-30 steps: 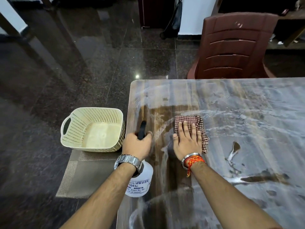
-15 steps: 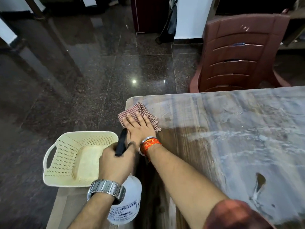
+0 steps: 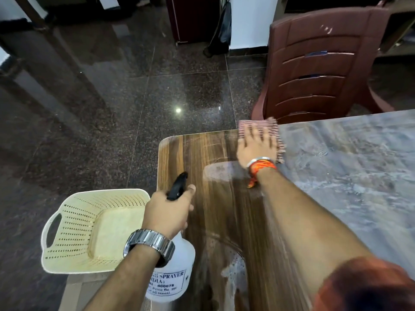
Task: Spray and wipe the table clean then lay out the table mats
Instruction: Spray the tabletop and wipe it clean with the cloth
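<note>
A wood-grain table [image 3: 215, 212] stands on dark polished floor, streaked with wet film. Nearest, the left hand [image 3: 167, 213] is curled around a white spray bottle [image 3: 171, 274], liquid level unclear. Beside it, off the table, sits an empty cream basket [image 3: 74, 230]. Farther off, the right hand [image 3: 256, 147] presses flat, fingers spread, on a checked cloth [image 3: 258, 125] at the table's far edge, before a brown chair [image 3: 318, 63].

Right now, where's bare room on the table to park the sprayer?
Wiped wood strip on the table between its left edge and the right hand on the cloth. The wide foamy area right of that arm holds no objects. Basket interior empty. Crowded: the near-left edge, where the left hand holds the sprayer.
</note>
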{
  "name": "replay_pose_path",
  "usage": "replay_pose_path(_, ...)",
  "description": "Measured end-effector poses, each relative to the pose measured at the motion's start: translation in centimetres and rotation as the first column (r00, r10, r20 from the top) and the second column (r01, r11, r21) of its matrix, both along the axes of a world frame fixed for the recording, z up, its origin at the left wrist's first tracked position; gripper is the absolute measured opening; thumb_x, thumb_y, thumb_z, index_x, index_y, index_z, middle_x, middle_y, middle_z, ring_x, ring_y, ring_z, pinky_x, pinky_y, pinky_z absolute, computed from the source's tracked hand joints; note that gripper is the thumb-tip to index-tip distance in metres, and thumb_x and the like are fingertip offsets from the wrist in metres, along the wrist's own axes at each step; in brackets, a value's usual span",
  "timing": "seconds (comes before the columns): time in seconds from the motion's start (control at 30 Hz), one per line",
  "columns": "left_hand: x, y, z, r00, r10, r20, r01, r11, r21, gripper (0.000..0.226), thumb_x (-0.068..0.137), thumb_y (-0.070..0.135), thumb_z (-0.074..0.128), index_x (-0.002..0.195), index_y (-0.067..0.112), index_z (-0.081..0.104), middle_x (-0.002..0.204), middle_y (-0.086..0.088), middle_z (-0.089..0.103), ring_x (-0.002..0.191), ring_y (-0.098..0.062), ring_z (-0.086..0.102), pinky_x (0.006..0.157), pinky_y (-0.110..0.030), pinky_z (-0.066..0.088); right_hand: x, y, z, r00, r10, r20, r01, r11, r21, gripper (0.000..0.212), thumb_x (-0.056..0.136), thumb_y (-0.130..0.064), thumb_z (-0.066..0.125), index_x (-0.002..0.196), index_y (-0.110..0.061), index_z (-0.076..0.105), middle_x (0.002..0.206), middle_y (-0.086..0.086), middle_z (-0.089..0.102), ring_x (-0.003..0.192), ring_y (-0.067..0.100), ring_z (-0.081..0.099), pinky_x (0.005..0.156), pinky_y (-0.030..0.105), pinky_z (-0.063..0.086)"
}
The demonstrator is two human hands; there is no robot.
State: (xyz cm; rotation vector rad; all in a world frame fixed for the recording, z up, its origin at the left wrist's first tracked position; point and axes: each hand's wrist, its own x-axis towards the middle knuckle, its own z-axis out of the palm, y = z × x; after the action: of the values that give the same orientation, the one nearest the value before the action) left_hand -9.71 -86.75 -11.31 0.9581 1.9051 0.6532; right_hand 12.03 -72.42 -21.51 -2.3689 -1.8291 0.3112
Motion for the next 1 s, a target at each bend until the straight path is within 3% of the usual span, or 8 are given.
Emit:
replay_pose_path(0.17,0.8,-0.1,0.6,0.998,0.006,-0.059,-0.002,0.998,0.062,0.049,0.086,0.05,0.068,0.057,0.011,0.058,0.048,-0.006,0.058,0.049,-0.034,0.061,0.059,-0.042,0.057,8.0,-2.2,0.0,0.962,-0.272,-0.01,0.271,0.961,-0.052,0.056,0.096,-0.044,0.021,0.151,-0.033,0.014,0.16,-0.008,0.007,0.147,0.026,0.001,0.117,0.049,-0.002)
replay_pose_path(0.3,0.7,-0.5,1.3,0.997,0.02,0.079,-0.026,0.996,0.081,0.036,0.086,0.042,0.072,0.082,0.006,0.072,0.068,-0.01,0.074,0.037,-0.018,0.054,0.047,-0.025,0.048,5.5,-1.7,0.3,0.957,-0.292,-0.003,0.291,0.954,-0.072,0.058,0.097,-0.042,0.023,0.152,-0.029,0.011,0.161,-0.005,0.005,0.146,0.029,-0.001,0.116,0.052,-0.003)
replay_pose_path(0.47,0.0,-1.7,0.6,0.997,0.061,0.049,-0.068,0.988,0.137,0.036,0.086,0.038,0.074,0.07,0.006,0.068,0.066,-0.007,0.073,0.036,-0.02,0.054,0.046,-0.024,0.047,-8.6,-3.1,1.1,0.963,0.265,0.05,-0.265,0.964,0.001,0.06,0.095,-0.041,0.031,0.152,-0.03,0.016,0.16,-0.004,0.013,0.146,0.031,0.002,0.116,0.054,-0.001)
replay_pose_path(0.57,-0.4,-2.0,0.0,0.992,0.124,0.035,-0.128,0.982,0.14,0.033,0.081,0.035,0.076,0.063,0.008,0.069,0.062,-0.013,0.072,0.038,-0.025,0.056,0.057,-0.037,0.053,-15.9,-5.6,1.6,0.731,0.681,0.048,-0.675,0.731,-0.097,0.056,0.098,-0.043,0.032,0.15,-0.036,0.013,0.16,-0.011,0.006,0.147,0.025,-0.002,0.116,0.049,-0.004)
replay_pose_path(0.63,-0.5,-2.4,0.1,0.989,0.143,0.034,-0.147,0.977,0.153,0.03,0.081,0.034,0.075,0.065,0.009,0.07,0.06,-0.012,0.072,0.04,-0.026,0.059,0.059,-0.04,0.055,-16.4,-6.7,1.1,0.651,0.755,0.076,-0.743,0.654,-0.141,0.059,0.095,-0.048,0.037,0.15,-0.04,0.015,0.159,-0.014,0.004,0.147,0.022,-0.003,0.116,0.048,-0.006)
replay_pose_path(0.73,-0.7,-3.1,0.6,0.981,0.178,0.072,-0.188,0.966,0.175,0.027,0.084,0.029,0.074,0.064,0.012,0.067,0.061,-0.007,0.072,0.036,-0.022,0.054,0.054,-0.031,0.048,-11.9,-7.5,0.6,0.792,0.608,0.062,-0.607,0.794,-0.029,0.057,0.094,-0.046,0.032,0.149,-0.04,0.018,0.158,-0.013,0.015,0.146,0.019,0.005,0.116,0.05,-0.002)
replay_pose_path(0.83,-0.7,-4.5,1.2,0.985,0.165,0.055,-0.172,0.969,0.176,0.028,0.085,0.032,0.072,0.067,0.011,0.068,0.065,-0.009,0.073,0.036,-0.019,0.056,0.053,-0.028,0.047,-3.4,-8.4,0.5,0.959,0.272,0.076,-0.273,0.962,0.001,0.057,0.094,-0.045,0.024,0.15,-0.039,0.016,0.158,-0.013,0.016,0.146,0.019,0.009,0.117,0.051,0.001)
replay_pose_path(1.0,-0.8,-7.4,0.6,0.996,0.031,0.08,-0.035,0.998,0.05,0.036,0.084,0.038,0.073,0.073,0.004,0.073,0.064,-0.012,0.073,0.041,-0.023,0.058,0.058,-0.038,0.056,5.9,-12.1,0.8,0.968,-0.252,0.008,0.251,0.963,-0.101,0.055,0.097,-0.045,0.023,0.15,-0.038,0.014,0.16,-0.012,0.008,0.147,0.022,0.003,0.116,0.053,-0.002)
